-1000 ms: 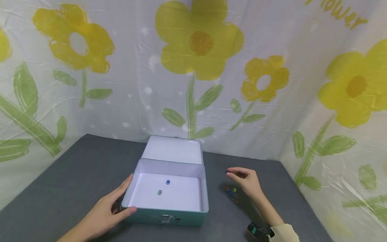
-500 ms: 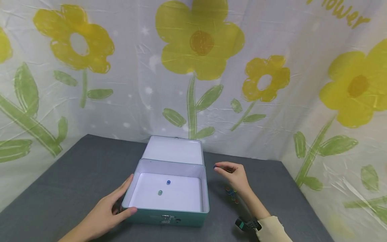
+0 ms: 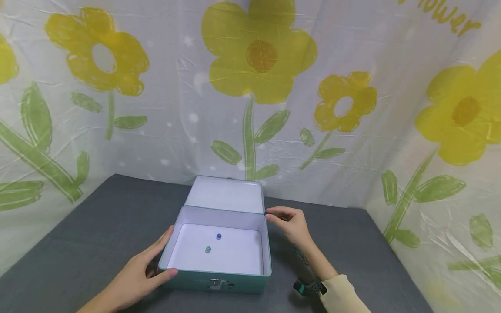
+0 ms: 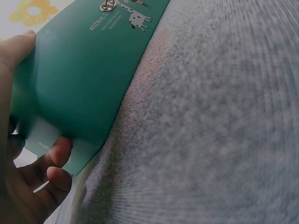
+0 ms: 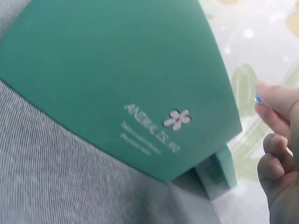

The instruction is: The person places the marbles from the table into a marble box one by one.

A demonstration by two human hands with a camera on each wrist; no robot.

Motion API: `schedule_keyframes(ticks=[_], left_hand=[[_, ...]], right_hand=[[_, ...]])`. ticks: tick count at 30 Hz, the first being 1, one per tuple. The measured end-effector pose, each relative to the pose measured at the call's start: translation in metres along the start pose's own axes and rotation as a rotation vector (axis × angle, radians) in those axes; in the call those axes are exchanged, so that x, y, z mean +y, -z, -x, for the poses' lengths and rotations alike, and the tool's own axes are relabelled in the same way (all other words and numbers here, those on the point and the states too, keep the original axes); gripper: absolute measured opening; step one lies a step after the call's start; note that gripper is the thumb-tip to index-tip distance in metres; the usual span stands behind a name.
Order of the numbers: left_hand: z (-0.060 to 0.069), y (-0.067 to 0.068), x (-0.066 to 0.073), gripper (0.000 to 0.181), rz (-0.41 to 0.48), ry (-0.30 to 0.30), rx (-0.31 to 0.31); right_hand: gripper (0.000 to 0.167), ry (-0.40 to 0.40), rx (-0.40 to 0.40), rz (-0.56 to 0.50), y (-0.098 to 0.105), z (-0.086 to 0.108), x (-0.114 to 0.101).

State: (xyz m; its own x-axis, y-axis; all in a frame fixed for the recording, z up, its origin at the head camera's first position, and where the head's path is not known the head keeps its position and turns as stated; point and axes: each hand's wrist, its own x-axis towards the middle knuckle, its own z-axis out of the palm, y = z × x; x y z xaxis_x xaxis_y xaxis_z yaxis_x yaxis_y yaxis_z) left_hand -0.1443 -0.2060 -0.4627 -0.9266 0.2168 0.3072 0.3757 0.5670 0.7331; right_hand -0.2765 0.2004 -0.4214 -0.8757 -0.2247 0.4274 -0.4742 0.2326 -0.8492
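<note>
A green metal tin box (image 3: 192, 280) with a white inside stands on the table, its lid (image 3: 225, 193) tipped back. A blue marble (image 3: 218, 236) and a pale green marble (image 3: 208, 249) lie apart on its floor. My left hand (image 3: 131, 276) grips the box's front left corner, thumb at the front rim and fingers along the left side. With thumb and fingertip, my right hand (image 3: 291, 225) pinches another blue marble (image 5: 258, 98) near the box's back right corner. In the right wrist view the box's printed side wall (image 5: 117, 74) is beside that hand.
Several small coloured marbles (image 3: 300, 254) lie on the dark grey tabletop (image 3: 344, 243) right of the box, partly hidden by my right forearm. A dark watch band (image 3: 309, 287) circles the right wrist. Behind the table hangs a flower-printed curtain (image 3: 172, 108).
My right hand has moved left with the pinched blue marble, from above the loose marbles to the box's back right corner. The left hand keeps its grip on the box.
</note>
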Motion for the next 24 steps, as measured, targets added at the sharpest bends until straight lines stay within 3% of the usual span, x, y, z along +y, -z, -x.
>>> schedule_keyframes(ticks=[12, 24], left_hand=[[0.001, -0.004, -0.001, 0.095, 0.052, -0.008, -0.005], [0.002, -0.001, 0.0, 0.094, 0.041, -0.023, 0.002]], right_hand=[[0.014, 0.005, -0.043, 0.017, -0.026, -0.007, -0.008], [0.013, 0.022, -0.011, 0.003, -0.034, -0.009, -0.013]])
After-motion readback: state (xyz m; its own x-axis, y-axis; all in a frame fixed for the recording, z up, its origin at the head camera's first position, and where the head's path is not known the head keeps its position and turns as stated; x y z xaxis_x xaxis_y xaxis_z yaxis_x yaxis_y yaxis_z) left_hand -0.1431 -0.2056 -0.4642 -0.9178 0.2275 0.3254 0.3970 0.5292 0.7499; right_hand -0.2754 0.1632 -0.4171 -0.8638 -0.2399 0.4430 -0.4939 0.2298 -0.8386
